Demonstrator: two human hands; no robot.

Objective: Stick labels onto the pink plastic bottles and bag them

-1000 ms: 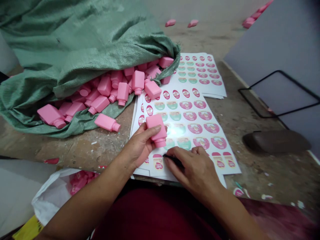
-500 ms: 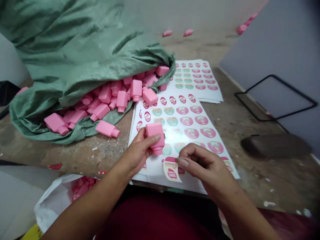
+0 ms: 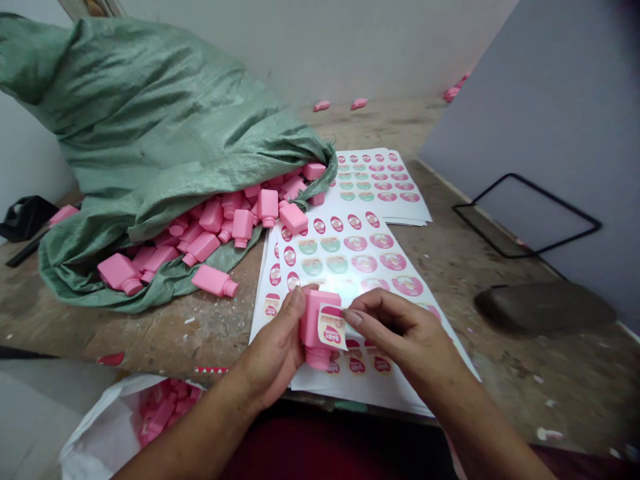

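Your left hand [image 3: 281,348] grips the bottle [image 3: 311,319] from the side, presumably to keep its face free — your right hand [image 3: 406,332] pinches the label [image 3: 332,329] by one edge.

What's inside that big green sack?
Pink bottles lie jumbled at the open mouth of the sack. Whatever is deeper in is covered and cannot be seen.

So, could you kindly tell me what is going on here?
A person's left hand holds a pink bottle above printed label sheets. The right hand pinches a label by its edge at the bottle's face; whether it is stuck down is unclear. More bottles lie around the mouth of a green sack.
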